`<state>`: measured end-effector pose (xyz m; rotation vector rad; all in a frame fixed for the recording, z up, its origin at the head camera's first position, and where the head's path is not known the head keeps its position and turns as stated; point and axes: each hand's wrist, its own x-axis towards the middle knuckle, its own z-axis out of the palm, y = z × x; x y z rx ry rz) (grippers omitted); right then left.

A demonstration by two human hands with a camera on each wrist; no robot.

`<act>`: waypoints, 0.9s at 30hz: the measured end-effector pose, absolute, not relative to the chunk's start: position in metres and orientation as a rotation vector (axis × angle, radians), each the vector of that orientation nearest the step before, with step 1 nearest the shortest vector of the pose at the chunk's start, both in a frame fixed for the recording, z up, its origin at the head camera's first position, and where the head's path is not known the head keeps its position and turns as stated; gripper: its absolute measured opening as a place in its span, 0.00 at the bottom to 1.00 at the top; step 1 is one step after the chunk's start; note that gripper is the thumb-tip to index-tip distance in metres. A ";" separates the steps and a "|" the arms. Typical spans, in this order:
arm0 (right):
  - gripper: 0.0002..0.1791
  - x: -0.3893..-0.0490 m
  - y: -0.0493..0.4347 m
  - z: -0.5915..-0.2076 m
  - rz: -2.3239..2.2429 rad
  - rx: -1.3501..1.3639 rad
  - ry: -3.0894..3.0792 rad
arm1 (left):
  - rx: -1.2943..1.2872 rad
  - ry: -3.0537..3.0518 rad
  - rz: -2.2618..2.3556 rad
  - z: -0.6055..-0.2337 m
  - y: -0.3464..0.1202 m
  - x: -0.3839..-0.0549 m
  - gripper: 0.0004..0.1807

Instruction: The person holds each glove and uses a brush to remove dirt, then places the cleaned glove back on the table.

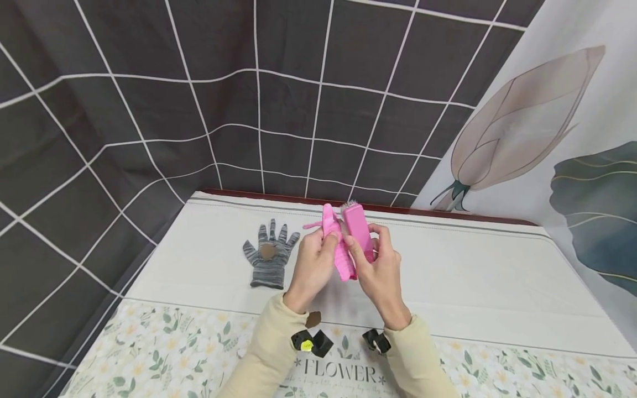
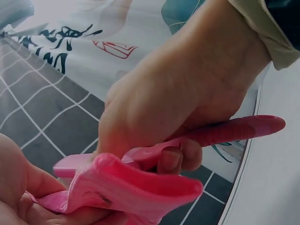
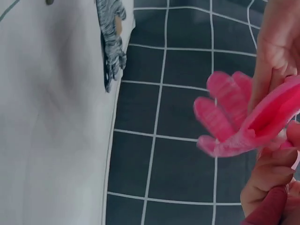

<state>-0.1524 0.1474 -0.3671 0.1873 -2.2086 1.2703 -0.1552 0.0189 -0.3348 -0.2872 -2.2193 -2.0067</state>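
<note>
Fingers of our left hand [image 1: 314,262] held a pink glove [image 1: 343,260] above the white cloth [image 1: 478,276], while our right hand [image 1: 380,273] gripped a pink brush [image 1: 358,226] just beside it (a striped grey glove [image 1: 269,268] lay to our left).

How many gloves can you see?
2. The grey glove lies on the table, left of both hands. The pink glove is held in the left hand. Any tucked underneath would be hidden.

Bright head view, dimmer wrist views (hazy), soft shadows, pink glove [image 3: 238,139] seemingly blurred
</note>
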 end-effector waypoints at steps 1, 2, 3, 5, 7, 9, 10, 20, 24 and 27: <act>0.25 -0.153 0.148 -0.368 1.264 0.174 -2.206 | -0.286 -2.236 -1.998 -0.335 0.018 -0.155 0.12; 0.26 -0.154 0.149 -0.369 1.259 0.162 -2.205 | -0.289 -2.250 -1.988 -0.334 0.018 -0.154 0.12; 0.26 -0.155 0.150 -0.370 1.249 0.149 -2.207 | -0.295 -2.258 -1.984 -0.334 0.018 -0.154 0.13; 0.26 -0.157 0.152 -0.372 1.237 0.125 -2.217 | -0.306 -2.267 -1.972 -0.334 0.018 -0.154 0.13; 0.26 -0.159 0.154 -0.374 1.243 0.098 -2.229 | -0.322 -2.268 -1.959 -0.334 0.018 -0.154 0.12; 0.26 -0.161 0.157 -0.375 1.286 0.065 -2.236 | -0.336 -2.268 -1.944 -0.335 0.019 -0.154 0.12; 0.26 -0.161 0.158 -0.375 1.322 0.048 -2.236 | -0.342 -2.268 -1.940 -0.335 0.019 -0.154 0.12; 0.21 -0.147 0.148 -0.359 1.645 0.222 -2.078 | -0.340 -2.263 -1.941 -0.339 0.021 -0.157 0.12; 0.22 -0.147 0.140 -0.362 1.488 0.305 -2.107 | -0.308 -2.234 -1.983 -0.337 0.021 -0.157 0.12; 0.22 -0.150 0.140 -0.367 1.308 0.256 -2.125 | -0.289 -2.232 -2.007 -0.334 0.020 -0.154 0.12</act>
